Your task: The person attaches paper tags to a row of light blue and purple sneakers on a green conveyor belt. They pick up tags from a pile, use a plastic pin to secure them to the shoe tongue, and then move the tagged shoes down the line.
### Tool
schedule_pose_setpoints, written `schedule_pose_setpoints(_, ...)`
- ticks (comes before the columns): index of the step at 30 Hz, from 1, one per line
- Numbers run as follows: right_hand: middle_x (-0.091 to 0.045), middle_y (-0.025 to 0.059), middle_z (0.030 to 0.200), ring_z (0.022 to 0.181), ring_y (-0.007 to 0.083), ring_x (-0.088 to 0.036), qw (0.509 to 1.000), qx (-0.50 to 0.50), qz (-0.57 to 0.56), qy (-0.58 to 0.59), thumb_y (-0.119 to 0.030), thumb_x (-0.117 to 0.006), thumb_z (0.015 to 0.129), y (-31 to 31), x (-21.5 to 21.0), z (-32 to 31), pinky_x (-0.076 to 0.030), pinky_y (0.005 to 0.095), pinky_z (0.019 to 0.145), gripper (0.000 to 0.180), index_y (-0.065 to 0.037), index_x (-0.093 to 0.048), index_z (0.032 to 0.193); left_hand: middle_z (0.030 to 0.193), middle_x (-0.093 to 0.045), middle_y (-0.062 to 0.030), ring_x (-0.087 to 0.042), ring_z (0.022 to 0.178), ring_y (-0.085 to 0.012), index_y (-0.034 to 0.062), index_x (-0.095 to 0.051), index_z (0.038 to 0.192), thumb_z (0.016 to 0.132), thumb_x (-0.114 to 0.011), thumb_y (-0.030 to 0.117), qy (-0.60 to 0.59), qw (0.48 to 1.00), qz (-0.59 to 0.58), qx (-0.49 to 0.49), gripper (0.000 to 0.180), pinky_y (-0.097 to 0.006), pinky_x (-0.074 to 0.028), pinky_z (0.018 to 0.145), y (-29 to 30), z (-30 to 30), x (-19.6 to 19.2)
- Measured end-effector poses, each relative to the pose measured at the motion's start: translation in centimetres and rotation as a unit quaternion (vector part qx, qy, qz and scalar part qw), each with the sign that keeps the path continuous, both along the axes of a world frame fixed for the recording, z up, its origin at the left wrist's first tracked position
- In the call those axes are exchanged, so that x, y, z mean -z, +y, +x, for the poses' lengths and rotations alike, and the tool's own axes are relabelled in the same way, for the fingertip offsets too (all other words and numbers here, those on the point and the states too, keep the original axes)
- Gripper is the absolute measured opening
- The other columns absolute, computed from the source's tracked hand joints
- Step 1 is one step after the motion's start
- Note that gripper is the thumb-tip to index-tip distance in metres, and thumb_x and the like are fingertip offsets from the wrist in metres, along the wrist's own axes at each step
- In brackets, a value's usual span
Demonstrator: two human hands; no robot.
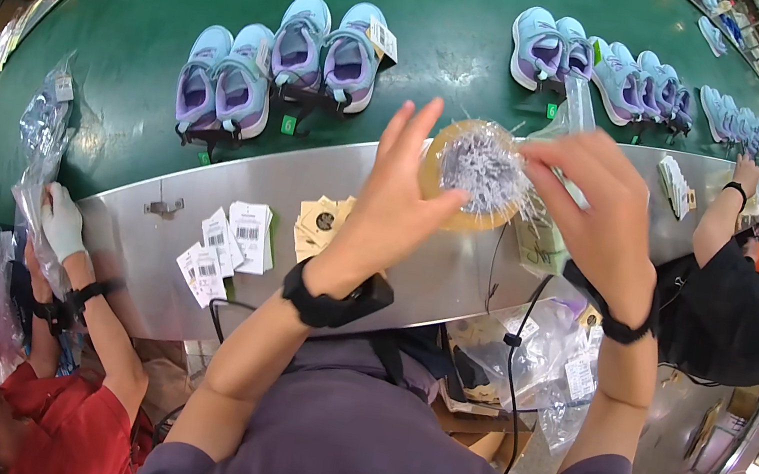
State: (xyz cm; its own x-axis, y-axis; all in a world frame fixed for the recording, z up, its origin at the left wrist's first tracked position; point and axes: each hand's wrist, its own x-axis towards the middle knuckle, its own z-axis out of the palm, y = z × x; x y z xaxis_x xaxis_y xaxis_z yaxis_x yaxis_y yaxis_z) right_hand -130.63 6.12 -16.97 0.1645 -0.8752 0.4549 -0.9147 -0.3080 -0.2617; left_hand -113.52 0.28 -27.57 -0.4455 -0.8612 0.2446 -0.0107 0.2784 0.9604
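Many pale strands (485, 170) lie left of the right hand (602, 197), perhaps touching.

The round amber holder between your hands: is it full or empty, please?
Full: thin pale strands crowd the middle of the amber holder and stick out.

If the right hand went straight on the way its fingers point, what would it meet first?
Most likely the bunch of thin clear plastic strands inside the amber ring. The right hand appears right at the bunch's edge, though this single view leaves depth and contact unclear.
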Motion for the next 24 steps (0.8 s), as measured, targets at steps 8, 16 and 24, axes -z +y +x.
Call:
schedule_pose_setpoints(8,-0.064,0.0019,0.082,0.077,0.0227,-0.059,0.994,-0.050,-0.072,0.066,-0.013,-0.071,0.072,-3.3,2.0,2.3,-0.044,0.0340,0.067,0.009,-0.009,-0.069,0.080,0.144,-0.035,-0.0218,-0.027,0.135,-0.0448,-0.0003,-0.044,0.135,0.075,-0.076,0.029,-0.123,0.971,-0.196,-0.063,0.074,-0.050,-0.027,0.109,2.1,-3.6,2.8)
schedule_pose_setpoints(16,-0.058,0.0190,0.093,0.085,0.0310,-0.060,0.872,-0.013,-0.297,-0.389,-0.011,-0.043,0.100,7.1,-3.7,-2.5,-0.048,0.0513,0.092,0.025,0.010,-0.052,0.109,0.146,-0.032,-0.0218,-0.028,0.135,-0.0429,-0.0003,-0.046,0.133,0.084,-0.066,0.029,-0.136,0.968,-0.203,-0.052,0.061,-0.051,-0.028,0.109,2.1,-1.5,1.4)
schedule_pose_setpoints(24,-0.063,0.0096,0.068,0.057,0.0202,-0.063,0.932,-0.096,0.100,-0.336,-0.007,-0.061,0.087,11.8,-1.1,2.3,-0.055,0.0359,0.061,0.012,0.003,-0.061,0.093,0.107,-0.065,-0.0112,-0.061,0.102,-0.0198,0.0002,-0.062,0.110,0.086,-0.062,0.004,-0.069,0.990,-0.076,-0.092,0.024,-0.031,-0.048,0.090,3.1,15.9,-4.4)
